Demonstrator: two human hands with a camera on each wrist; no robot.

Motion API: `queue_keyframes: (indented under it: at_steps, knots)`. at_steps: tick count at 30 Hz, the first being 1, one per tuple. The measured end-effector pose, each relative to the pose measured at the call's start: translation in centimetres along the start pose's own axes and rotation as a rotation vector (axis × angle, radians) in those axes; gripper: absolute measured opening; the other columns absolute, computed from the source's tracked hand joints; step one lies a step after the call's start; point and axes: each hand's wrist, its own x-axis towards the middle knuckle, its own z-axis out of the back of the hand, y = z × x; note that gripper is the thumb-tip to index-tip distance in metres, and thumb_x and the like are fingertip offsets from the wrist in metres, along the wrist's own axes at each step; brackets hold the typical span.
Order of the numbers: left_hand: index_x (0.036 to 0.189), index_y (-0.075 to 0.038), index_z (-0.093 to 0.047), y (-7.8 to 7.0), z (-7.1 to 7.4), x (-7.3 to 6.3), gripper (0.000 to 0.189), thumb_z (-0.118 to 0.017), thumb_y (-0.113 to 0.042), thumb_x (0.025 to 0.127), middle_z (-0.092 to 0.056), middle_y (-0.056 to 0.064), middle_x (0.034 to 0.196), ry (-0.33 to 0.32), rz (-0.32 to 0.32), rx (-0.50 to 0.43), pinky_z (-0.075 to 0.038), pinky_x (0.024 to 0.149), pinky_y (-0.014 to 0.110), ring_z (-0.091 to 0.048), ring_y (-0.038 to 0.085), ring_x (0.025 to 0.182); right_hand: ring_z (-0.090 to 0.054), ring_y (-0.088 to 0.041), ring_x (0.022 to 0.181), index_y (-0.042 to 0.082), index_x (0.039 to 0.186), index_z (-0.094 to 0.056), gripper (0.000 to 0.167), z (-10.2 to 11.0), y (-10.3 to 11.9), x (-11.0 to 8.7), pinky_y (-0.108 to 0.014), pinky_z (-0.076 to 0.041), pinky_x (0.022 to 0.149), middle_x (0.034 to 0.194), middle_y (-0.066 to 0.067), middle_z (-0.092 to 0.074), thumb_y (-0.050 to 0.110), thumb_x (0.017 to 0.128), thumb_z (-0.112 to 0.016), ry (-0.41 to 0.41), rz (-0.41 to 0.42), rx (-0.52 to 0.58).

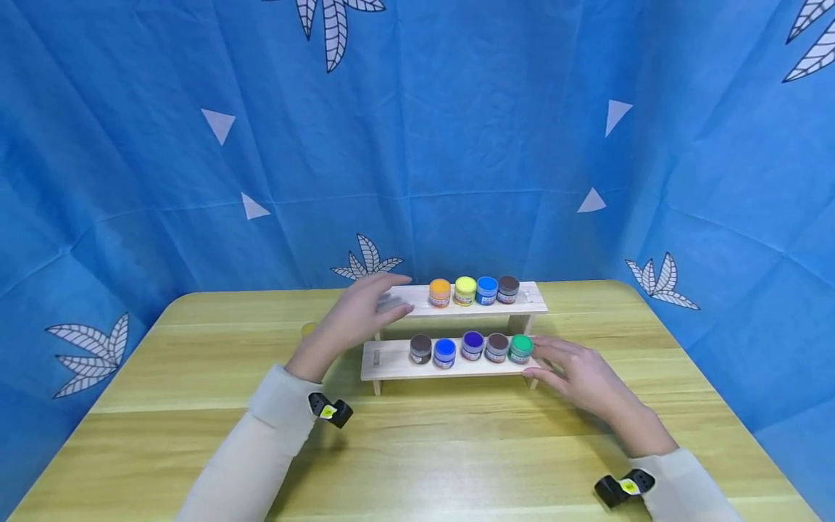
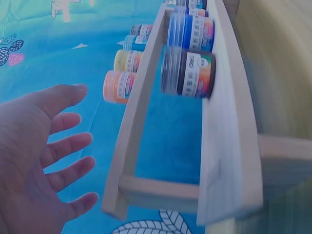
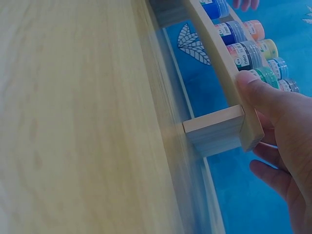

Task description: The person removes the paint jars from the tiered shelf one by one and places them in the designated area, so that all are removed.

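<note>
A two-tier wooden display stand [image 1: 391,368] holds small paint jars on both boards. On the upper board stand an orange jar [image 1: 440,293], a yellow jar [image 1: 465,291], a blue jar [image 1: 486,291] and a dark brown jar [image 1: 508,290]. The lower board carries several more, from a dark jar [image 1: 420,349] at left to a green jar [image 1: 520,349] at right. My left hand [image 1: 355,312] hovers by the upper board's left end, fingers spread and holding nothing. With thumb and fingers, my right hand [image 1: 577,373] grips the lower board's right end, close beside the green jar.
The stand is on a wood-grain table [image 1: 450,449]. Partly hidden behind my left forearm is a small yellow round object [image 1: 308,330]. A blue cloth [image 1: 470,130] with leaf prints hangs behind and at both sides.
</note>
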Motion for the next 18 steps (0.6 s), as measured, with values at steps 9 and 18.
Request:
queue_keyframes:
  at_steps: [9,18]
  knots:
    - [0.139,-0.02,-0.055,-1.1,-1.2,2.1,0.052,-0.06,-0.047,0.095,-0.054,0.003,0.14,0.035,-0.019,0.044,-0.032,0.111,0.049,-0.041,0.027,0.135,-0.063,-0.033,0.111,0.009,0.113,-0.073,0.037,0.0,0.0,0.0,-0.051,-0.051,0.091,0.12,-0.011,-0.067,0.035,0.086,-0.075,-0.008,-0.002,-0.002]
    - [0.138,-0.018,-0.056,-2.3,-2.2,3.9,0.053,-0.06,-0.048,0.095,-0.057,0.003,0.136,0.049,-0.021,0.102,-0.035,0.109,0.046,-0.049,0.025,0.128,-0.063,-0.034,0.111,0.007,0.116,-0.072,0.041,-0.1,0.0,0.0,-0.052,-0.051,0.091,0.121,-0.011,-0.067,0.035,0.086,-0.075,-0.013,-0.006,0.002]
